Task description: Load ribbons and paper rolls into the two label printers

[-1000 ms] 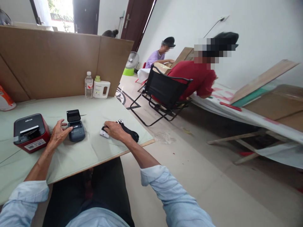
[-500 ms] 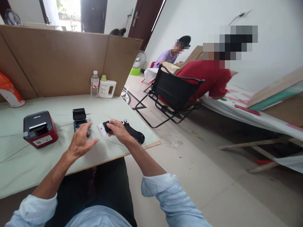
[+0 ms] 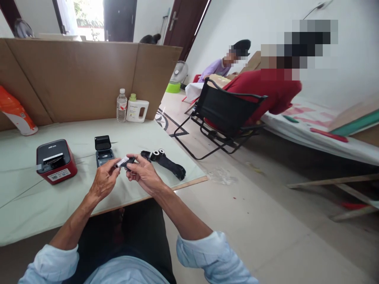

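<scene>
Above the table edge, my left hand point(image 3: 104, 179) pinches the end of a white slip point(image 3: 121, 162) between thumb and fingertips. My right hand point(image 3: 146, 176) grips a small black piece point(image 3: 129, 163) that the white slip touches; its exact kind does not show. Just beyond my left hand, a small dark-blue label printer point(image 3: 103, 154) stands with its lid raised. To the right of my hands lies a bunched black cloth item point(image 3: 171, 163), with two small white rolls point(image 3: 156, 154) beside its upper end.
A red and black printer point(image 3: 56, 161) stands at the left. Farther back are a water bottle point(image 3: 121, 106), a white jug point(image 3: 137, 110) and an orange bottle point(image 3: 17, 112) against a cardboard screen point(image 3: 89, 83). A person in red sits on a black folding chair point(image 3: 227, 108).
My left hand has come over from the label printer to take the white slip's end. My right hand has turned the black piece, bringing it closer to my left. The view has shifted slightly.
</scene>
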Tool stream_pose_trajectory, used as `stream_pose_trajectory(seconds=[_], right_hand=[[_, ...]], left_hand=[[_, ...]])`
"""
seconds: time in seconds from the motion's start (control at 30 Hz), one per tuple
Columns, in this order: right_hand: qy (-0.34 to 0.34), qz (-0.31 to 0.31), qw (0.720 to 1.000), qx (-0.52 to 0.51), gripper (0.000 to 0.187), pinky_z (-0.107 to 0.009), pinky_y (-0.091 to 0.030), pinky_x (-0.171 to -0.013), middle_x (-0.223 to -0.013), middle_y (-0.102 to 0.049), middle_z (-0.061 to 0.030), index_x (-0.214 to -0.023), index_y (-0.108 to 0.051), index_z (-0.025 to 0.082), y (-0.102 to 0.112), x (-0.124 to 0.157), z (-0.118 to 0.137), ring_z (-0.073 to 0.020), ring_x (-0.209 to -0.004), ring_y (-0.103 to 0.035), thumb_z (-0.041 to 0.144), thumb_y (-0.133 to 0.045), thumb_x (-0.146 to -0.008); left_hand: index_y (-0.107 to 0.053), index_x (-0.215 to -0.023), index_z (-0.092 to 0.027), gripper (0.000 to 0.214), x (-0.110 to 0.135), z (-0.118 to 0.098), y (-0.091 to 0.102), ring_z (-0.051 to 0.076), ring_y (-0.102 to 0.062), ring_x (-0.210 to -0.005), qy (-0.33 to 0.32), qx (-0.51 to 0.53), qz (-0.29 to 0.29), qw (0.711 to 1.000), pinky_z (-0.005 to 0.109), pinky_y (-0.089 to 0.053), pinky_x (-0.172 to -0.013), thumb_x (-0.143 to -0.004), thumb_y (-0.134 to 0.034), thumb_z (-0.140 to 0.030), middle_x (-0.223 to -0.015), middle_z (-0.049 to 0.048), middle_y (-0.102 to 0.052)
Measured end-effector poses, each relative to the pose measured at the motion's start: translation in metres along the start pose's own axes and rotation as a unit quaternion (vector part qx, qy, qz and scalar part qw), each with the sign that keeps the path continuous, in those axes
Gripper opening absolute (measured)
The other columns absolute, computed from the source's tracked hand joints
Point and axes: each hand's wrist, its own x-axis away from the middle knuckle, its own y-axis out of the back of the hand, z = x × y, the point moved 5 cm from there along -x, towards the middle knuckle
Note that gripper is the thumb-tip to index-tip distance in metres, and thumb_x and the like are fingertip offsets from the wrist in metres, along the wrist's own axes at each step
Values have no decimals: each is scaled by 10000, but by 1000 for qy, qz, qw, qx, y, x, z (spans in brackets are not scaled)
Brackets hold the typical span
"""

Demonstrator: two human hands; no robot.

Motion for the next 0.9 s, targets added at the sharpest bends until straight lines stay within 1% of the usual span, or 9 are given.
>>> stream_pose_trajectory(seconds=[0.13,0.23,0.33,0.4,0.47,0.53,0.63,0.73,0.9], right_hand=[[6,8,1000,-14,451,-241,-487,-562,-647,-648,59,-1023,-657,222,-3,8,8,-118,-569,-616,405,-918,-704],[23,9,999,-20,427,-262,-507,-591,-748,-704,24,-1009,-676,215,1,12,19,-121,-608,-621,382,-917,-699],[49,-7,999,23,393,-281,-513,-618,-867,-738,-12,-1021,-683,216,6,17,20,-135,-671,-635,366,-887,-721],[70,-26,994,79,350,-279,-496,-621,-837,-713,0,-1011,-684,219,9,22,10,-140,-688,-622,358,-859,-741],[80,-32,987,138,313,-268,-470,-626,-778,-657,27,-997,-686,222,10,29,-7,-133,-688,-590,343,-839,-752],[60,-6,984,170,302,-266,-463,-654,-796,-647,33,-1031,-683,221,8,35,-26,-121,-690,-565,323,-807,-775],[29,21,982,186,372,-262,-463,-673,-848,-670,34,-1130,-646,226,7,43,-46,-114,-692,-554,275,-769,-782],[38,21,978,203,398,-252,-456,-668,-822,-648,53,-1169,-620,225,9,44,-50,-108,-675,-536,249,-741,-791],[75,24,961,267,369,-245,-447,-655,-756,-588,78,-1198,-617,222,14,37,-52,-102,-637,-508,257,-721,-845]], left_hand=[[-747,-1219,-201,406,0,4,3,206,-689,-758,33,28,12,999,356,-587,-756,-884,-622,-392,-838,46,-725],[-749,-1161,-186,381,0,2,9,200,-675,-708,68,50,32,996,348,-589,-716,-870,-605,-386,-742,26,-688],[-754,-1069,-190,330,4,-1,15,194,-659,-660,96,65,64,991,335,-586,-665,-846,-604,-382,-700,18,-665],[-751,-980,-199,274,9,0,17,191,-653,-638,110,59,95,988,321,-575,-639,-825,-615,-380,-683,14,-658],[-735,-902,-204,232,14,7,18,189,-647,-616,129,48,128,982,307,-559,-617,-804,-624,-383,-659,10,-654],[-719,-866,-206,221,18,18,19,186,-638,-596,147,40,151,977,295,-540,-597,-784,-628,-391,-635,6,-650],[-696,-838,-203,229,22,32,15,184,-623,-575,169,34,174,969,289,-520,-575,-751,-638,-407,-615,-3,-637],[-657,-824,-201,267,25,35,6,181,-605,-579,180,31,204,962,282,-501,-564,-742,-673,-455,-617,-16,-616],[-624,-810,-187,398,29,24,-4,142,-520,-601,162,18,233,959,260,-448,-571,-766,-728,-568,-663,-36,-554]])
